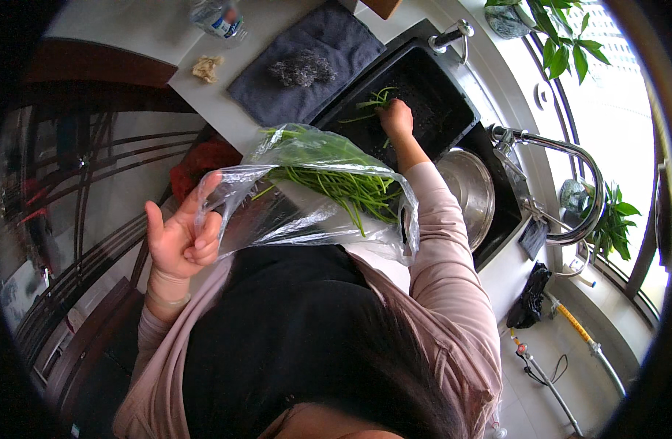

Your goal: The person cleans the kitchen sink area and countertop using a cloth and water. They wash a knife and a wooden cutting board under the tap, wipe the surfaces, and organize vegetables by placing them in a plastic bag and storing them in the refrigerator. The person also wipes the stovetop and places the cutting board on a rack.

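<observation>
A clear plastic bag (pixel 292 233) hangs by its handle from the fingers of my left hand (pixel 185 236), its mouth spread wide. Inside the bag lies a bunch of long green vegetable stems (pixel 336 189), the leafy part showing through the plastic. My right hand (pixel 396 119) reaches into the black sink basin (pixel 429 66) with its fingers closed around a few green stems (pixel 378 100). The bag's other handle rests near my right forearm.
A dark grey cloth (pixel 259 90) with a dark wiry clump (pixel 303 68) lies left of the sink, near a plastic bottle (pixel 220 19) and a crumpled beige piece (pixel 207 68). A metal pot lid or basin (pixel 467 192) sits in the other basin, beside the curved faucet (pixel 585 159).
</observation>
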Motion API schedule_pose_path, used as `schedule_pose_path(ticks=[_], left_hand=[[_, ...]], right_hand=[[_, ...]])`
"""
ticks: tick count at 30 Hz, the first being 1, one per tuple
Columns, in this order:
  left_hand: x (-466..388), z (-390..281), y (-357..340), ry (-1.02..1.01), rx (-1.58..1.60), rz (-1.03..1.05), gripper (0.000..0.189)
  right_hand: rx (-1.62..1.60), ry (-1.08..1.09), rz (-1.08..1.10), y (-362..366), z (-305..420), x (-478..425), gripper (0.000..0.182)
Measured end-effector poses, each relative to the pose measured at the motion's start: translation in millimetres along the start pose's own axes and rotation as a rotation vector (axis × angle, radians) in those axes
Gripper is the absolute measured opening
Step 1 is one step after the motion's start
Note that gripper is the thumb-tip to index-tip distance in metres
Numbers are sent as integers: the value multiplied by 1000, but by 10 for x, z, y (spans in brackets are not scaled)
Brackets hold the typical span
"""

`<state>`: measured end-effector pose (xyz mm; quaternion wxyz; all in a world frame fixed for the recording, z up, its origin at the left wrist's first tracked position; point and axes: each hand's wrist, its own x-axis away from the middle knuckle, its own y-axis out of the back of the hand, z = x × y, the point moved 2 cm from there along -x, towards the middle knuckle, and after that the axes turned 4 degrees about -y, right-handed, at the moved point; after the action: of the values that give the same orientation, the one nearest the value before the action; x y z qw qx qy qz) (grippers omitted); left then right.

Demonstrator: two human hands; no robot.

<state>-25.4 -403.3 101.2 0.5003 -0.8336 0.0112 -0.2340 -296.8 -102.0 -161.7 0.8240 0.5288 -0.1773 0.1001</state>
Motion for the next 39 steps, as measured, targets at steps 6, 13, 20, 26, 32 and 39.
schedule_pose_path(ticks=[6,13,20,26,32,39], left_hand=[[-3,-35,5,-15,6,12,93],[-18,-72,6,2,-16,-9,93],[-25,-105,4,2,-13,-3,93],[-48,-110,39,6,-21,23,91],[-48,-111,-11,15,-32,21,94],[-23,-103,-16,19,-20,24,95]], right_hand=[[-153,-24,-139,104,-68,-149,32],[-24,16,-9,10,162,-304,32],[-8,-187,71,210,208,-167,36],[42,-381,-190,676,-305,-237,30],[221,-560,27,851,-519,-429,30],[274,-360,14,715,-553,-495,31]])
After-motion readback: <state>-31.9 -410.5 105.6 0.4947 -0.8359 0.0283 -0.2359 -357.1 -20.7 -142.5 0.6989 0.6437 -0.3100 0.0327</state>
